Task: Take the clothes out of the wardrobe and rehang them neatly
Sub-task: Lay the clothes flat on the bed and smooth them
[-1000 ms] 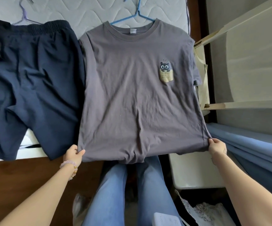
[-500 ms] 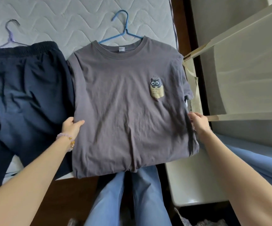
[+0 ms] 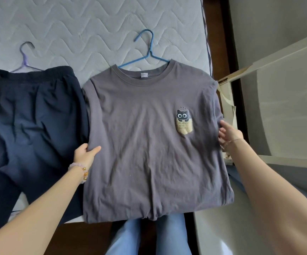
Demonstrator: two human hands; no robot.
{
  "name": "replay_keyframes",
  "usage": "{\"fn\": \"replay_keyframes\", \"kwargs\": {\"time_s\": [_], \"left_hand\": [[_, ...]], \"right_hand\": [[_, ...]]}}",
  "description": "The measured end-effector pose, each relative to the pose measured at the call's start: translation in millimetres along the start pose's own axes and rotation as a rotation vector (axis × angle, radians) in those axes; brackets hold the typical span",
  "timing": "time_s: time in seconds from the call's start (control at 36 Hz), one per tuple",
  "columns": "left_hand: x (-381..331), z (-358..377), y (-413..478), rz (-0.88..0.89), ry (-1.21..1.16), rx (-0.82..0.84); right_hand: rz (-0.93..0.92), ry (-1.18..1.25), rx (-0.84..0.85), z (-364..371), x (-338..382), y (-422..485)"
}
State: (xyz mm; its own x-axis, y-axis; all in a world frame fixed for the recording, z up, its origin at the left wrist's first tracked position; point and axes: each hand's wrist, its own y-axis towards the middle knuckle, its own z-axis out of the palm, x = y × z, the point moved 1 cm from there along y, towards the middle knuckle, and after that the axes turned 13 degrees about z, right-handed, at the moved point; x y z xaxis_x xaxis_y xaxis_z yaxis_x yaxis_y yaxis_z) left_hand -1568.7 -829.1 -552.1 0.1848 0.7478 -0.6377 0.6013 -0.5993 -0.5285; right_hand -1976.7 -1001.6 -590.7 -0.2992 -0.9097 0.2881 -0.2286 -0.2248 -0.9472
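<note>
Grey T-shirt (image 3: 149, 140) lying mid-frame on the mattress (image 3: 75, 24), long axis running top to bottom, blue hanger (image 3: 147, 52) inside. You are pinching its side edges: left hand (image 3: 84, 153), right hand (image 3: 230, 134), equally near.

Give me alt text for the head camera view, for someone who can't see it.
A grey T-shirt with a cat print lies flat on a quilted mattress on a blue hanger, the left hand and right hand gripping its side edges. Dark navy shorts on a purple hanger lie beside it.
</note>
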Motion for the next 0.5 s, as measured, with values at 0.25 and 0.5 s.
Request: {"fn": "replay_keyframes", "kwargs": {"time_s": [0.25, 0.5], "left_hand": [[-11.6, 2.9, 14.7, 0.007, -0.04, -0.095], [-8.4, 3.2, 29.4, -0.021, 0.08, -0.061]], "right_hand": [[-0.33, -0.128, -0.276, -18.1, 71.1, -3.0], [-0.53, -0.194, -0.478, -37.3, 135.2, -10.5]]}}
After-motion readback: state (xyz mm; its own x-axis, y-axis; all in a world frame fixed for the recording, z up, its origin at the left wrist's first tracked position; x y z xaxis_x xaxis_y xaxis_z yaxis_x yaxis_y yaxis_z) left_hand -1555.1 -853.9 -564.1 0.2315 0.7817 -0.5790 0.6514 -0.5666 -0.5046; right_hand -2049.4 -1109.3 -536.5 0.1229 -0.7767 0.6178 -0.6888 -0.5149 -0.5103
